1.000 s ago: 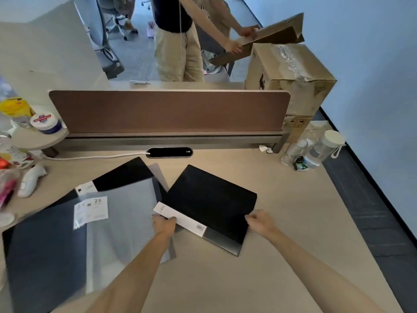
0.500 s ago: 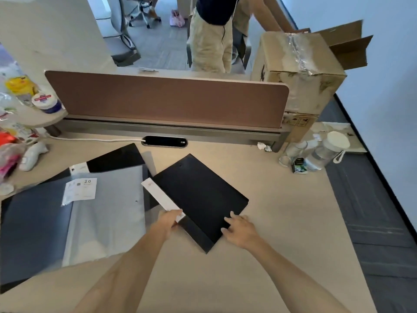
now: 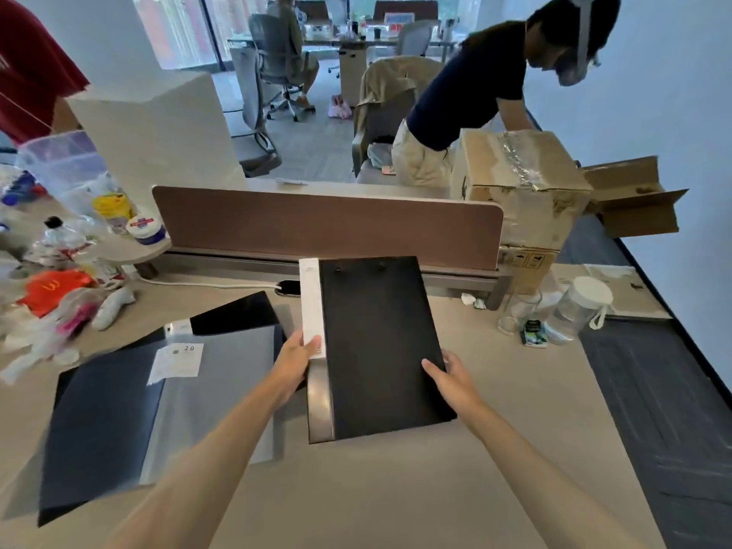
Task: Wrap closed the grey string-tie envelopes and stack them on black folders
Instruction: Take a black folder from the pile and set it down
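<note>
Here both hands, left hand (image 3: 295,360) and right hand (image 3: 449,376), grip the black folder (image 3: 376,342); next it needs laying flat for stacking.

Open-plan office: desk divider (image 3: 325,227), swivel chairs (image 3: 273,69), workstations.

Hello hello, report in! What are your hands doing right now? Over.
Left hand and right hand grip the black folder by its sides. Grey envelope lies flat to the left. Nothing blocking.
</note>
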